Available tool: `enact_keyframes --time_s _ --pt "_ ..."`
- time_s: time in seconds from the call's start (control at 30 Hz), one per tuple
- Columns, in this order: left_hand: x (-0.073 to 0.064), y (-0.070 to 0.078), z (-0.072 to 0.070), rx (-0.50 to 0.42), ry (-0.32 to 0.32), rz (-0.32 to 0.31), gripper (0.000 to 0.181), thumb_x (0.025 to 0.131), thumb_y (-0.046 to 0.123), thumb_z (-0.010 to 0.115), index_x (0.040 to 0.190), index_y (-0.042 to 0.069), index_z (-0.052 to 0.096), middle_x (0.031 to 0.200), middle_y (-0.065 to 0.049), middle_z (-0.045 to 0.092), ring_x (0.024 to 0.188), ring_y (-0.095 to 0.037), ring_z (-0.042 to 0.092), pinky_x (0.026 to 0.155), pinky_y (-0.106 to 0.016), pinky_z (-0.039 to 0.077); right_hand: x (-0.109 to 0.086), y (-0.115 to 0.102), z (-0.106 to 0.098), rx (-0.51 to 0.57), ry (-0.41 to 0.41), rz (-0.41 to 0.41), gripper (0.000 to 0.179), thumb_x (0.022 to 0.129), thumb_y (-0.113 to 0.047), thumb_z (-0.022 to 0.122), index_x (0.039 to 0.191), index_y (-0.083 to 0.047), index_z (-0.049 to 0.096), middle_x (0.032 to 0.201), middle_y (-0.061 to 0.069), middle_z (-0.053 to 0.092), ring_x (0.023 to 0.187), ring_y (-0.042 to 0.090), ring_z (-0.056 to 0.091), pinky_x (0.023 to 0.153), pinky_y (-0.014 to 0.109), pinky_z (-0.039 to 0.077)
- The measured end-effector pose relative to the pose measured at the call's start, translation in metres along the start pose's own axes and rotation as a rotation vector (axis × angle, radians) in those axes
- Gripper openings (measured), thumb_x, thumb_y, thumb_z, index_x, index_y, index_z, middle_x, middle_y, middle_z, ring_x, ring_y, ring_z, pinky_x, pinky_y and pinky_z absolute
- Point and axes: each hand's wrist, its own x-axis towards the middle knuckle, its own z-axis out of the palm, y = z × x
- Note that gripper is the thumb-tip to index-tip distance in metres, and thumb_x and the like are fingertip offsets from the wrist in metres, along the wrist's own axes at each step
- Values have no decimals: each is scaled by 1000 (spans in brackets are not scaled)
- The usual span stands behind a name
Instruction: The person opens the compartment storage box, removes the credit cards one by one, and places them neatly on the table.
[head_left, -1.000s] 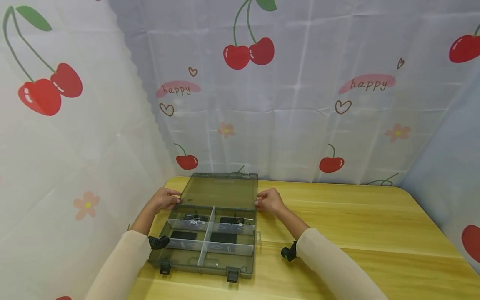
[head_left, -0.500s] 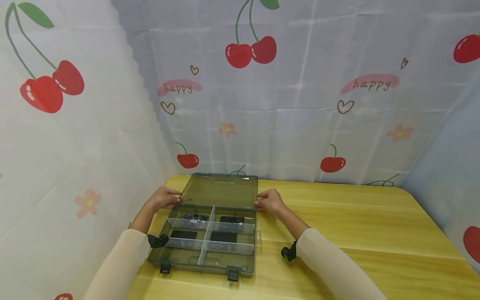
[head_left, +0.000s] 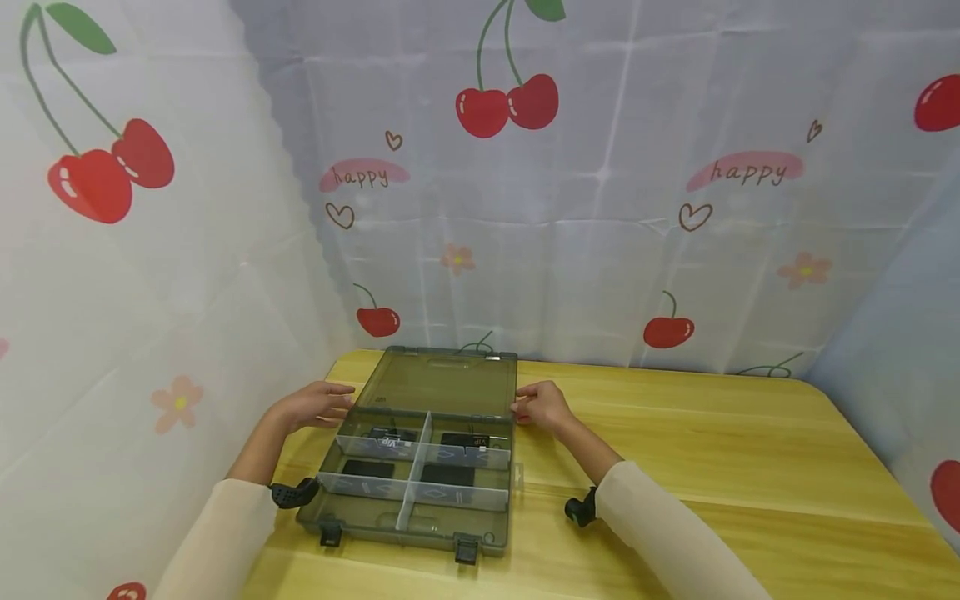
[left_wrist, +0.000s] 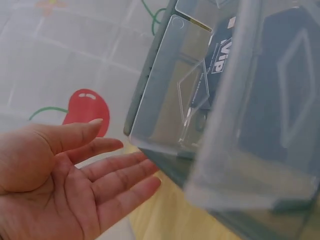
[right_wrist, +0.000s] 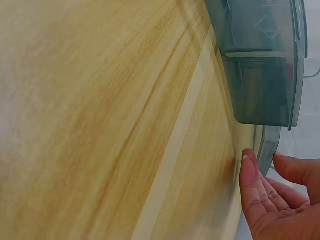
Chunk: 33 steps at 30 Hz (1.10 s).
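Note:
A translucent dark-green compartment box lies on the table with its lid laid back flat toward the curtain. Whitish dividers split its inside, and black cards lie in the back and middle compartments; one card reads "Vip". My left hand is beside the lid's left edge, apart from it, palm turned up and fingers extended in the left wrist view. At the lid's right edge, my right hand pinches the rim between thumb and fingers, as the right wrist view shows.
The yellow wood-grain table stretches to the right. A cherry-print curtain closes off the back, left and right. Two black latches, one of them the right latch, hang from the box's front edge.
My left hand has let go of the lid's left edge and moved left, its fingers straightening. My right hand stays at the right edge, and the box has not moved.

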Motion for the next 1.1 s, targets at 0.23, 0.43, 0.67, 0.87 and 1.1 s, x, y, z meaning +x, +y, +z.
enact_keyframes --time_s 0.23,0.43,0.67,0.87,1.1 --pt "-27 -3 12 -40 -27 62 57 112 19 38 158 -8 19 154 -37 33 141 -52 34 109 -59 39 -5 0 -3 -26 1 -8 37 93 7 67 128 18 60 102 27 73 86 33 74 74 40 62" --pt "-48 -12 23 -78 -38 131 62 112 21 39 159 -9 12 157 -40 21 144 -53 26 113 -61 33 -10 0 -6 -73 -19 -36 36 93 5 68 127 16 62 101 25 74 86 33 74 73 40 62" --pt "-60 -28 24 -140 -52 189 64 113 26 37 162 -1 7 163 -34 12 149 -47 17 117 -52 27 -16 -11 -9 -90 -21 -43 33 95 1 68 124 15 64 99 23 74 85 34 74 74 42 62" --pt "-66 -49 26 -121 -25 191 62 112 29 39 165 11 12 148 -36 35 131 -43 45 96 -27 50 -21 -23 -10 -81 -54 -69 30 99 -3 64 124 15 65 106 26 72 90 39 73 78 44 61" --pt "-56 -71 43 -183 -8 237 62 111 26 45 165 17 16 168 -19 6 150 -41 10 116 -59 16 -36 -31 -19 -128 -22 -83 28 102 -8 61 120 10 69 105 23 73 89 39 72 80 45 60"
